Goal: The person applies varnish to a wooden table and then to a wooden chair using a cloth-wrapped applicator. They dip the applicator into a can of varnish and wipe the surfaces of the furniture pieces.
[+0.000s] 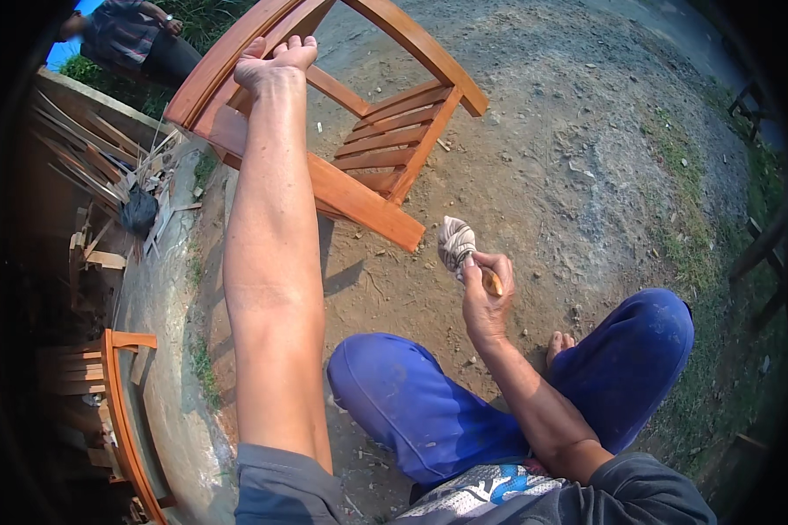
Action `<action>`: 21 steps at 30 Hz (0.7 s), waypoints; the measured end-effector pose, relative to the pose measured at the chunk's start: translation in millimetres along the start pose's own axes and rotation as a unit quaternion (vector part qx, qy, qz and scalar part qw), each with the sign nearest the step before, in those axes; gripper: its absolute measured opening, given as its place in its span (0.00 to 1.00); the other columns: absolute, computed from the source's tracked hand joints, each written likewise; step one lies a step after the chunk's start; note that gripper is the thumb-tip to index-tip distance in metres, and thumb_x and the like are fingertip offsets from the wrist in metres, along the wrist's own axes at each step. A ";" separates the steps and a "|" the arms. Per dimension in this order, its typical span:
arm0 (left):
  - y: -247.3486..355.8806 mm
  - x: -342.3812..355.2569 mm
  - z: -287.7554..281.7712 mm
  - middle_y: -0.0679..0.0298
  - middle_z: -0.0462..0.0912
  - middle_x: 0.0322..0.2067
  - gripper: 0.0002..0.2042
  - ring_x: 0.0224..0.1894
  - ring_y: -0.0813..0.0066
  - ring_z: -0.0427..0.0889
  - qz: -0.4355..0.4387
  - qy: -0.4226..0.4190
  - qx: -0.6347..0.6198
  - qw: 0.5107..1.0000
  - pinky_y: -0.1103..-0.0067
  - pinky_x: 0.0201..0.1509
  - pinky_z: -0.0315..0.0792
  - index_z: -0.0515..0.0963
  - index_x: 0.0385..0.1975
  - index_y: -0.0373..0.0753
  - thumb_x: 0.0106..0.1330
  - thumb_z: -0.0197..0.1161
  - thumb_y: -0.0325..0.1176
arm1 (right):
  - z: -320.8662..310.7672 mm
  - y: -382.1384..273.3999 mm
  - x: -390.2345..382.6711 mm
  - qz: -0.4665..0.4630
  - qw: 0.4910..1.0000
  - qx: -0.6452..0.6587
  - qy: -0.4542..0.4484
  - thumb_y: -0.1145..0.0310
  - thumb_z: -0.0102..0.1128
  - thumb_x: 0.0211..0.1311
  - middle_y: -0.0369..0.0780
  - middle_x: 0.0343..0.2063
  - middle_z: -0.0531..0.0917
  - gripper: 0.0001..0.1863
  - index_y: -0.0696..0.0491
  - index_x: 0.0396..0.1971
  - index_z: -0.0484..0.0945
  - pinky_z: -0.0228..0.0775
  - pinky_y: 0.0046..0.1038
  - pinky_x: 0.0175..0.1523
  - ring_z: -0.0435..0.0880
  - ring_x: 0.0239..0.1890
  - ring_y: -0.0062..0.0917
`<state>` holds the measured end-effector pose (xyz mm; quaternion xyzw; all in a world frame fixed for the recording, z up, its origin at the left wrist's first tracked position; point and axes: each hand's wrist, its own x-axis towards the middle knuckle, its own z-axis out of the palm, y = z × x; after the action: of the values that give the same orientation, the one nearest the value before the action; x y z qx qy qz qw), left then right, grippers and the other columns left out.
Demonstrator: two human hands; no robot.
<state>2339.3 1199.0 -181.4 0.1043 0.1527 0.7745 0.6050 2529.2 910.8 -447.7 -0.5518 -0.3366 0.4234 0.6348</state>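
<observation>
A varnished orange-brown wooden chair (359, 197) is tipped over on the dirt in front of me, its slatted part (390, 140) facing right. My left arm stretches out over it. At its far upper rail, my left hand (276, 66) is closed on the wood, fingers curled, with part of the grip hidden. My right hand (488, 297) is closed around a short tool with a yellowish wooden handle end (493, 282). Striped, bunched cloth (456, 242) covers the tool's other end. The cloth is just right of the chair's nearest corner, apart from it.
My bent knees in blue trousers (403, 394) flank the space below my right hand. Another curved wooden piece of furniture (118, 411) stands at lower left. Scrap wood strips (87, 144) and a black bag (138, 212) lie at left. A person (123, 39) stands at upper left.
</observation>
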 end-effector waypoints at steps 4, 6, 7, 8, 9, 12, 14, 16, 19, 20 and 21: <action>-1.4 0.2 4.7 0.64 0.43 0.76 0.45 0.77 0.73 0.42 -0.015 0.007 -0.012 1.000 0.61 0.78 0.33 0.45 0.74 0.41 0.49 0.52 0.28 | 27.6 -27.4 -6.0 -0.120 0.986 -0.114 -0.025 0.75 0.64 0.58 0.42 0.33 0.75 0.07 0.55 0.35 0.76 0.71 0.33 0.42 0.78 0.37 0.33; -3.6 9.0 5.0 0.67 0.45 0.76 0.41 0.78 0.73 0.41 -0.022 0.014 -0.021 0.999 0.62 0.78 0.33 0.50 0.73 0.43 0.53 0.52 0.27 | 49.1 -43.0 -8.7 -0.113 0.987 -0.103 -0.045 0.75 0.65 0.56 0.42 0.33 0.75 0.08 0.54 0.35 0.76 0.71 0.35 0.43 0.79 0.37 0.35; -3.5 10.7 3.2 0.65 0.44 0.76 0.43 0.78 0.72 0.41 -0.014 0.005 0.001 1.000 0.62 0.78 0.33 0.47 0.74 0.42 0.51 0.52 0.28 | 59.6 -47.4 -5.1 -0.105 0.991 -0.047 -0.069 0.74 0.65 0.57 0.41 0.33 0.75 0.09 0.54 0.37 0.76 0.71 0.35 0.43 0.79 0.37 0.32; -6.1 11.3 1.6 0.64 0.43 0.76 0.45 0.78 0.71 0.41 -0.010 -0.004 0.022 1.000 0.62 0.78 0.34 0.44 0.74 0.41 0.50 0.52 0.28 | 61.8 -46.3 8.3 -0.043 0.994 0.052 -0.090 0.72 0.65 0.59 0.39 0.33 0.76 0.09 0.55 0.38 0.76 0.72 0.33 0.42 0.79 0.36 0.28; -9.3 11.8 -0.3 0.63 0.41 0.77 0.47 0.77 0.71 0.41 -0.005 -0.014 0.041 0.999 0.61 0.78 0.34 0.42 0.75 0.40 0.49 0.52 0.29 | 61.5 -45.4 20.4 0.017 0.982 0.152 -0.110 0.71 0.65 0.61 0.38 0.32 0.78 0.09 0.56 0.39 0.76 0.73 0.30 0.41 0.79 0.35 0.23; 17.7 12.7 -2.1 0.63 0.43 0.76 0.47 0.78 0.68 0.41 0.001 0.010 0.023 1.000 0.61 0.78 0.36 0.41 0.75 0.40 0.49 0.52 0.27 | 42.7 -75.4 28.9 0.049 0.944 0.310 -0.101 0.67 0.61 0.67 0.35 0.31 0.82 0.09 0.58 0.40 0.76 0.74 0.18 0.37 0.79 0.31 0.13; 8.7 11.1 -1.2 0.61 0.43 0.76 0.47 0.77 0.65 0.43 0.006 0.013 0.025 1.000 0.61 0.78 0.38 0.41 0.75 0.39 0.50 0.53 0.27 | 26.3 -73.9 41.9 0.037 0.952 0.303 -0.039 0.68 0.62 0.66 0.36 0.33 0.82 0.09 0.56 0.41 0.75 0.77 0.21 0.40 0.80 0.33 0.15; -2.3 6.9 3.5 0.59 0.44 0.76 0.45 0.77 0.65 0.44 0.011 0.014 0.004 1.000 0.60 0.78 0.40 0.44 0.74 0.38 0.51 0.54 0.27 | 9.4 -73.0 60.4 0.040 0.945 0.324 0.010 0.69 0.62 0.65 0.37 0.35 0.82 0.09 0.55 0.42 0.75 0.79 0.25 0.41 0.81 0.34 0.17; -10.8 2.5 5.1 0.59 0.48 0.75 0.39 0.77 0.64 0.45 0.033 -0.004 -0.004 0.999 0.60 0.77 0.41 0.55 0.70 0.35 0.51 0.55 0.26 | -5.4 -73.4 80.9 0.047 0.930 0.358 0.071 0.67 0.63 0.65 0.37 0.36 0.82 0.11 0.54 0.43 0.75 0.80 0.26 0.40 0.83 0.35 0.18; -12.5 0.9 3.0 0.59 0.47 0.75 0.40 0.77 0.64 0.44 0.034 -0.009 -0.005 0.999 0.60 0.77 0.41 0.54 0.70 0.35 0.51 0.55 0.26 | -8.1 -75.2 85.2 0.047 0.924 0.368 0.089 0.66 0.64 0.65 0.37 0.37 0.82 0.12 0.54 0.43 0.75 0.80 0.26 0.39 0.83 0.35 0.18; -13.3 -1.7 1.1 0.59 0.46 0.75 0.40 0.77 0.64 0.43 0.035 -0.015 -0.005 0.999 0.60 0.77 0.40 0.53 0.71 0.35 0.51 0.55 0.26 | -10.8 -77.6 88.9 0.047 0.918 0.378 0.107 0.65 0.65 0.64 0.37 0.37 0.82 0.13 0.54 0.43 0.75 0.80 0.26 0.39 0.83 0.35 0.18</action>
<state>2352.2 1200.4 -185.1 0.1184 0.1357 0.7940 0.5806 2588.6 984.6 -376.6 -0.3274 -0.0552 0.4873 0.8077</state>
